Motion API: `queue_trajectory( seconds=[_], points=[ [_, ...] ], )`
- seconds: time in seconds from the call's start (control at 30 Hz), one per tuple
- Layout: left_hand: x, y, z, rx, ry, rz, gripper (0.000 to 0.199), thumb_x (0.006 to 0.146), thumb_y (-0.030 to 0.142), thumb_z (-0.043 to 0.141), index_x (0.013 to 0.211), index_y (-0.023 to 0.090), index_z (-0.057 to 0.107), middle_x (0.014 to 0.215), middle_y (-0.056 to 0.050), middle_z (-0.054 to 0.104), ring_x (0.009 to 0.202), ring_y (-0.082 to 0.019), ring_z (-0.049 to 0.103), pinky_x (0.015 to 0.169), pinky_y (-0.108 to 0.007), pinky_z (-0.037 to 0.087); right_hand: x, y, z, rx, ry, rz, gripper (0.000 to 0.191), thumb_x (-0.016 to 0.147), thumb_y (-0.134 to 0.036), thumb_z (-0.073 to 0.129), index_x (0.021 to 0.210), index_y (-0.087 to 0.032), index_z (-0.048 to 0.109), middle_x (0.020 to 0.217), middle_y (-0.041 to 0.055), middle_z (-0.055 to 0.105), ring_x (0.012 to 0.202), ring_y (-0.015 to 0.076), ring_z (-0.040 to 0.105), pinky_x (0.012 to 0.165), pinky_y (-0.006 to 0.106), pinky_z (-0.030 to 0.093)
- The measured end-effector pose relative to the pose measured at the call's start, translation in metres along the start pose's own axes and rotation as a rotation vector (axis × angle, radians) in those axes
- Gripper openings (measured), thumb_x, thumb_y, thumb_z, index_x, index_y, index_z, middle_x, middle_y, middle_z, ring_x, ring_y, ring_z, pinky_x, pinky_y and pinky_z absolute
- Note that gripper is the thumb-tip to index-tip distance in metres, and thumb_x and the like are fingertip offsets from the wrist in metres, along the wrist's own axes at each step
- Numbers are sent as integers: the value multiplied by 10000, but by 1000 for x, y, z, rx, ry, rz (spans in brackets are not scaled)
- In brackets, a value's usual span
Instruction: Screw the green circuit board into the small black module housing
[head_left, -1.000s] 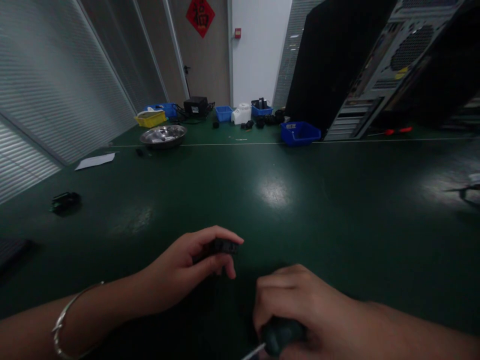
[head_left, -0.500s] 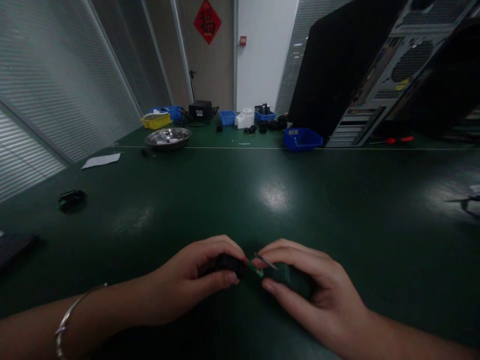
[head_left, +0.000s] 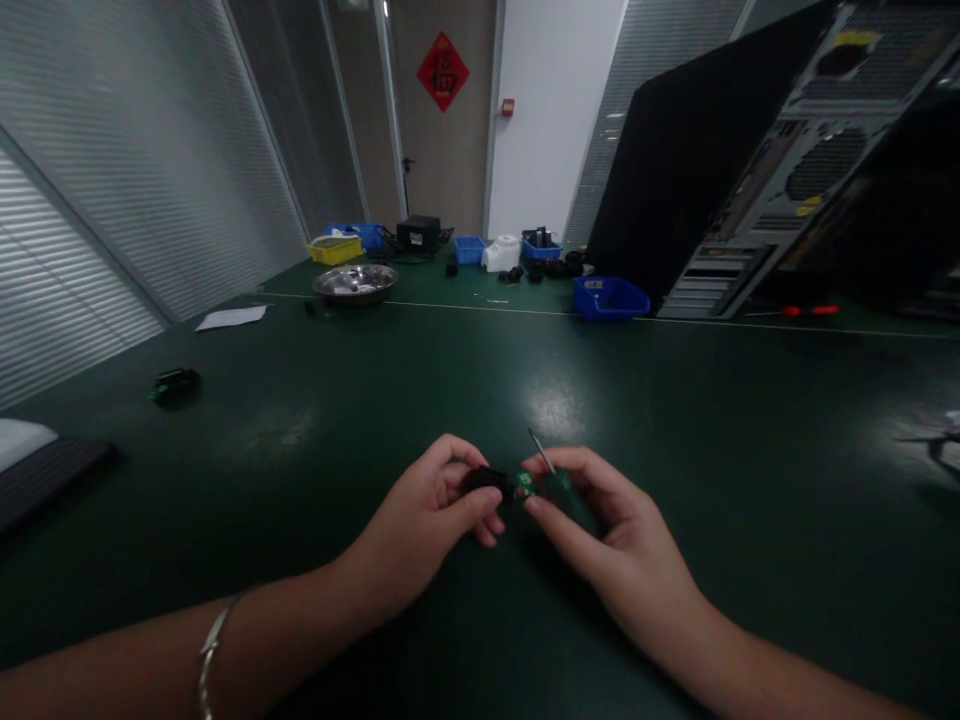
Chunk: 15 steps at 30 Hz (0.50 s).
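Between thumb and fingers, my left hand (head_left: 442,505) pinches a small black plastic part (head_left: 489,484); its exact kind is too dark to make out. My right hand (head_left: 607,520) is closed around a screwdriver (head_left: 561,480) with a dark green handle, its metal shaft pointing up and to the left. At the right fingertips shows a small green circuit board (head_left: 525,485), right beside the end of the black part. Whether board and black part are joined I cannot tell. Both hands are just above the green table (head_left: 420,390).
A black and green part (head_left: 176,385) and a keyboard (head_left: 56,480) lie at left. Farther back are a metal bowl (head_left: 355,284), a paper sheet (head_left: 231,317), a blue bin (head_left: 610,299) and a yellow bin (head_left: 335,249). A computer case (head_left: 697,170) stands at right, near a red-handled tool (head_left: 810,311).
The whole view has shifted. Both hands sit higher in the picture, the screwdriver's shaft points more upward, and the green board is more exposed. The left fingers have spread a little around the black part.
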<state>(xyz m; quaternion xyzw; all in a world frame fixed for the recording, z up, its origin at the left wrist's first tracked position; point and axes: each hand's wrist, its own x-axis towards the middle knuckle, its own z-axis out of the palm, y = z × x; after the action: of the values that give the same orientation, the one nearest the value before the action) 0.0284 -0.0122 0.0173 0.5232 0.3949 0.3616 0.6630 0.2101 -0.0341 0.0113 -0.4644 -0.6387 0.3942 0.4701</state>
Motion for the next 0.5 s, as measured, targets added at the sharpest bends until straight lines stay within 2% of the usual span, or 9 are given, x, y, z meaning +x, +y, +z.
queue_trajectory(
  seconds=[0.1, 0.2, 0.33, 0.5],
  points=[
    [1, -1, -4, -92, -56, -2, 200, 827, 194, 635, 973, 144, 508, 843, -52, 664, 773, -175, 655, 738, -331, 508, 0, 0, 0, 7, -35, 0, 181, 820, -232, 650, 997, -199, 630, 958, 50, 686, 914, 179, 650, 767, 284, 556],
    [2, -1, -11, -172, -105, -47, 233, 851, 185, 615, 1071, 135, 559, 977, -84, 676, 876, -184, 656, 820, -351, 511, 1, -2, 0, 17, -63, 19, 182, 823, -234, 651, 1001, -206, 630, 959, 43, 691, 913, 174, 655, 778, 274, 558],
    [3, -6, -16, -261, -164, -70, 307, 875, 178, 589, 1180, 158, 570, 1053, -97, 673, 893, -175, 659, 813, -333, 524, 3, -4, 0, 10, -70, 21, 171, 805, -215, 666, 972, -208, 628, 924, 35, 693, 873, 170, 665, 752, 258, 562],
    [4, -14, -14, -341, -243, -95, 274, 854, 138, 613, 1126, 174, 598, 1037, -87, 675, 839, -162, 674, 759, -306, 543, 4, -5, -2, -25, -106, -73, 159, 771, -160, 680, 910, -212, 622, 823, 10, 645, 755, 138, 641, 661, 214, 536]
  ],
)
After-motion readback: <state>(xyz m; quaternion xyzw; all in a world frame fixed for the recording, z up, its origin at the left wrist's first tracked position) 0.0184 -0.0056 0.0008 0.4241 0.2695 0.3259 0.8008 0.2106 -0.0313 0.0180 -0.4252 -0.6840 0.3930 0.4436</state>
